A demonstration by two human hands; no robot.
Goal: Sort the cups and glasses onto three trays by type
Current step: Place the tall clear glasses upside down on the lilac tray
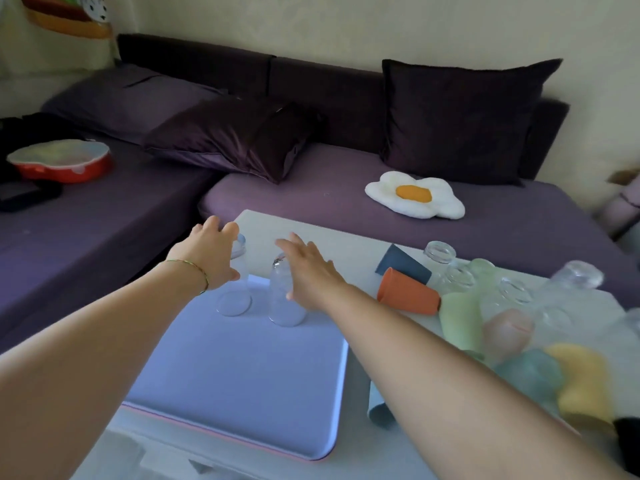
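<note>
At the far end of the tray [242, 382], 2 clear glasses stand together, likely as 1 type. The left grip [211, 252] curls round the left glass [235, 299]; the right grip [308, 268], fingers spread, flanks the right glass [285, 306]. Unsorted cups [408, 294] crowd the tabletop [346, 247].

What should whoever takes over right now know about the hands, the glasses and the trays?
Left hand: cupped round the left clear drinking glass; whether it grips is unclear.
Right hand: open, fingers straight, beside the right clear drinking glass.
Done: both glasses stand on the pale blue rectangular tray.
Left: the orange plastic cup, dark blue plastic cup, yellow frosted cup and other clear glasses lie unsorted at the right of the white table.
</note>
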